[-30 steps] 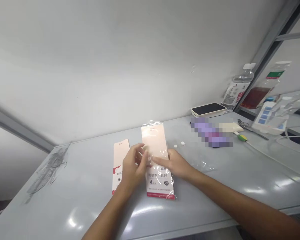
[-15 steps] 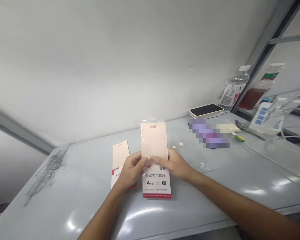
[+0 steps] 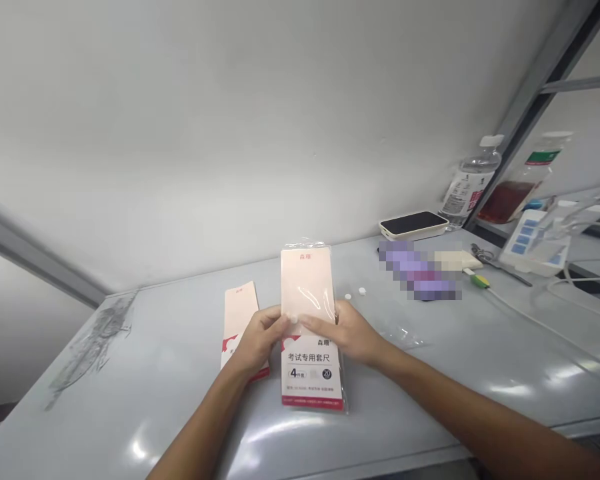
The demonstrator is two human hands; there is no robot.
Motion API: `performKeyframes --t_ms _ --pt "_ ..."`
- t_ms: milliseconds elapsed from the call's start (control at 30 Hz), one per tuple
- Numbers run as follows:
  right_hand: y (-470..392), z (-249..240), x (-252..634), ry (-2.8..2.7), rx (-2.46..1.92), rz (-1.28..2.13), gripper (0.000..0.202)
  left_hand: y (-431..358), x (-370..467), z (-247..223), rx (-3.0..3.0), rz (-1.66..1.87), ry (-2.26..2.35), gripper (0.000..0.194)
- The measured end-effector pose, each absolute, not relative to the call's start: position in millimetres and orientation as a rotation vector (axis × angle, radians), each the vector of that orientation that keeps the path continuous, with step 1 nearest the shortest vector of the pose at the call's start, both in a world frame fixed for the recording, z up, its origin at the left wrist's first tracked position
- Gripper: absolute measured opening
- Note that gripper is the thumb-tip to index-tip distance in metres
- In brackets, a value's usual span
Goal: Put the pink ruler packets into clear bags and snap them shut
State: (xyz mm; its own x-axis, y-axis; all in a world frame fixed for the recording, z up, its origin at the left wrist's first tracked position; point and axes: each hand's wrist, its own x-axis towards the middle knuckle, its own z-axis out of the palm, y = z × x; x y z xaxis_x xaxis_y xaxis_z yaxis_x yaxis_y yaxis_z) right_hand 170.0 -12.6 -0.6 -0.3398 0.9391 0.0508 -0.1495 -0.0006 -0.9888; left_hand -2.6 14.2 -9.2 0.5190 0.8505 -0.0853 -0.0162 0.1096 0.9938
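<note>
Between both hands is a ruler set packet (image 3: pixel 307 367), pale pink above and white with red trim and Chinese print below, in a clear plastic sleeve. My left hand (image 3: pixel 259 339) grips its left edge, thumb on the front. My right hand (image 3: pixel 355 333) grips the right edge, its thumb lying across the middle. A small white spot (image 3: pixel 295 319) shows between the thumb tips; I cannot tell what it is. Left of the packet lies a second, similar pink-and-white packet (image 3: pixel 240 307) on the grey table, partly hidden by my left hand and forearm.
Two small white discs (image 3: pixel 363 291) and a crumpled clear plastic piece (image 3: pixel 403 337) lie right of the packet. Further right are a phone (image 3: pixel 415 225), a blurred purple item (image 3: pixel 417 270), a cable (image 3: pixel 523 310), bottles (image 3: pixel 467 190) and a white power strip (image 3: pixel 535 247). A wall rises behind.
The held packet's lower end has come slightly down and toward me, and bright glare now shows on its upper part. Both hands keep their grip. The view has shifted a little.
</note>
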Motion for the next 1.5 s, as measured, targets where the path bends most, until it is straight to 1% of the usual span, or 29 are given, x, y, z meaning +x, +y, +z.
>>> performKeyframes --t_ms 333,600,667,767,833,933,967,1100,1167,1267,1333,1400,1500 --pt "-13 -5 168 -1.384 -0.871 1.506 0.027 9 -1 -4 1.322 0.734 0.842 0.028" --pt "-11 -8 169 -1.406 -0.953 1.462 0.026 5 10 -7 1.379 0.796 0.969 0.031" --pt "-9 -7 172 -1.415 -1.021 1.472 0.027 6 11 -9 1.442 0.868 1.073 0.034" --pt "-4 -8 178 -1.45 -1.139 1.448 0.029 10 8 -11 1.689 0.895 1.42 0.043" --pt "0 -11 180 -1.511 -1.248 1.351 0.029 15 0 -11 1.872 0.752 1.694 0.049" --pt "5 -20 179 -1.722 -1.546 1.034 0.03 24 -21 -5 1.945 0.45 2.074 0.054" --pt "6 -23 178 -1.779 -1.636 0.93 0.031 27 -28 -3 1.91 0.361 2.206 0.058" --pt "9 -26 177 -1.95 -1.904 0.607 0.033 34 -50 0 1.787 0.161 2.319 0.073" --pt "11 -22 181 -2.037 -1.996 0.46 0.038 36 -54 0 1.728 0.083 2.319 0.077" --pt "15 -14 199 -2.012 -2.074 0.341 0.045 37 -56 0 1.686 0.075 2.315 0.083" --pt "18 -11 215 -1.931 -2.201 0.199 0.049 38 -59 1 1.653 0.071 2.333 0.086" --pt "21 -11 230 -1.863 -2.342 0.138 0.056 39 -63 2 1.621 0.054 2.347 0.086" --pt "25 -14 242 -1.837 -2.439 0.192 0.063 41 -68 2 1.586 0.007 2.34 0.08"
